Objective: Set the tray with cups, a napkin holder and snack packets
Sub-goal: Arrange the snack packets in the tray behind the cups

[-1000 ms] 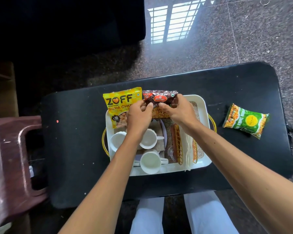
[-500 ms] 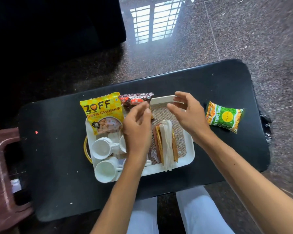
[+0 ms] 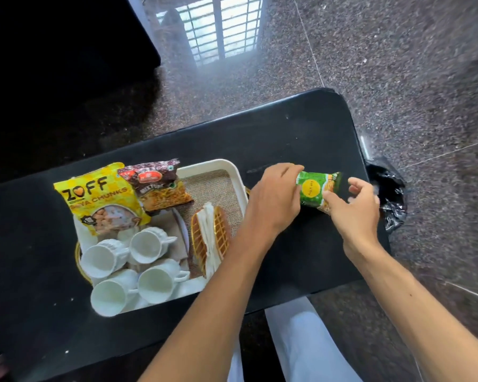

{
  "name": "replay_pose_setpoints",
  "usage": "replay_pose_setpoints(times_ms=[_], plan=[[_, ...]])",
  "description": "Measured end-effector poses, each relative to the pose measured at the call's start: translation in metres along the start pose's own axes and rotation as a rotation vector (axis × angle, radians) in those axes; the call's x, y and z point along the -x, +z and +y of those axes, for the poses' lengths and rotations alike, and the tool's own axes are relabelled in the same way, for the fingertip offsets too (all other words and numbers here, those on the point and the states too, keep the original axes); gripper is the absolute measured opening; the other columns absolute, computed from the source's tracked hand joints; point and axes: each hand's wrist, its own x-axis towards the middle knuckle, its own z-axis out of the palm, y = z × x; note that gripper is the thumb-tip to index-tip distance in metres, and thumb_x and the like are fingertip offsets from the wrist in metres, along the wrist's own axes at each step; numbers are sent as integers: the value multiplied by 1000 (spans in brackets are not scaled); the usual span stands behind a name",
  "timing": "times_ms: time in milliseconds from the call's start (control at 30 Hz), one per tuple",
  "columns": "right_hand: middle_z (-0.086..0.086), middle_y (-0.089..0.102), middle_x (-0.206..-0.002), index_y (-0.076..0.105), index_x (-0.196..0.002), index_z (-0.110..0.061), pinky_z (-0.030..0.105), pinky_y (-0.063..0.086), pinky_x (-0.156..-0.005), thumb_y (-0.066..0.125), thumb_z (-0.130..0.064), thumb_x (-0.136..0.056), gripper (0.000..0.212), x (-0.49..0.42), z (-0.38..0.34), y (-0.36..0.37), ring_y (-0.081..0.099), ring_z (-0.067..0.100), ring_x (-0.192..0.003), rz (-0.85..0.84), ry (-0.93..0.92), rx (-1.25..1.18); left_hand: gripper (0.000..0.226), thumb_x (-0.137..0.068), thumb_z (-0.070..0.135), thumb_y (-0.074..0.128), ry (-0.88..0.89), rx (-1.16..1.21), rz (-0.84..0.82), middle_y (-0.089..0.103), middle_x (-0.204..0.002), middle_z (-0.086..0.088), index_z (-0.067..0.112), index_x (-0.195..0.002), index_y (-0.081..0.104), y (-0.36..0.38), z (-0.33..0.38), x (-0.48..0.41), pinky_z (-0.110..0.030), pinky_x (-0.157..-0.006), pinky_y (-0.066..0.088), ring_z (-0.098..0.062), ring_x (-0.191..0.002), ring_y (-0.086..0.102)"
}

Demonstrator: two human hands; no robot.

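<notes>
Both hands have left the tray [image 3: 204, 165] for the green packet [image 3: 313, 190], just right of the tray on the counter [image 3: 287, 133]. The left hand [image 3: 273, 199] has its grip clamped on one end. The right hand [image 3: 355, 210] brackets the other end, grip unclear. It looks like the last packet to load.

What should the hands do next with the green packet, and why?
Probably lift the green packet and carry it to the bare mat in the tray, beside the red packet. The left hand grips one end, the right hand is at the other, and it is outside the tray.
</notes>
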Motion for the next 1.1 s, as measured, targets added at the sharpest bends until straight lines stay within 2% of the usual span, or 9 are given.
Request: replay_pose_setpoints(times_ms=[133,233,367,467,533,667,800,933,1100], plan=[[5,42,-140,44,-138,-22,32,38,-92,72,-40,-82,65,-7,17,8,46,25,-125,-64,96,11,51,-101,23,57,61,-219,-194,54,-149,-7,13,-150,47,10,-1,-35,-42,-113,41,-29,-142,45],[-2,51,-128,45,-136,-23,27,39,-88,72,-39,-83,62,-13,21,15,52,14,-111,-157,105,-69,59,-101,34,58,7,-308,-311,50,-152,-8,16,-154,41,15,-6,-50,-45,-111,41,-31,-142,42],[-10,59,-114,50,-130,-27,18,43,-78,74,-29,-84,51,-18,15,18,60,9,-103,-234,21,-140,61,-101,41,57,-20,-365,-351,50,-152,-5,22,-155,38,12,-10,-59,-51,-109,43,-31,-139,46],[-10,60,-115,54,-129,-25,16,45,-83,76,-25,-84,50,-24,4,16,59,5,-104,-242,-78,-120,61,-98,43,62,-33,-263,-352,59,-144,-5,23,-152,43,3,-15,-61,-52,-107,46,-29,-134,53],[-9,62,-118,56,-129,-23,14,47,-86,79,-21,-82,53,-27,-6,14,60,1,-103,-259,-149,-124,62,-93,44,68,-42,-167,-313,65,-136,-4,24,-149,49,-6,-19,-59,-47,-101,50,-26,-127,59],[-14,61,-112,55,-134,-18,2,46,-75,82,-12,-79,62,-28,-29,9,60,-18,-93,-309,-315,-188,55,-87,43,77,-89,41,-181,71,-123,-3,22,-135,61,-26,-26,-47,-45,-95,55,-21,-111,66],[-11,66,-112,54,-133,-20,11,52,-78,82,-19,-81,59,-19,-52,7,66,-6,-97,-351,-375,-326,45,-85,45,79,-189,274,28,75,-107,3,23,-122,68,-45,-28,-26,-42,-86,60,-13,-95,71],[-7,71,-112,61,-128,-21,27,57,-87,70,-32,-92,38,-5,-67,13,68,3,-103,-464,-343,-337,38,-88,47,75,-277,458,169,75,-102,11,21,-115,68,-58,-30,-5,-23,-78,60,3,-89,70],[-6,76,-106,68,-118,-24,32,60,-81,57,-36,-100,25,15,-75,27,73,11,-99,-602,-282,-377,30,-99,39,64,-345,603,276,75,-96,5,14,-113,71,-70,-36,16,-29,-75,61,-6,-87,71]])
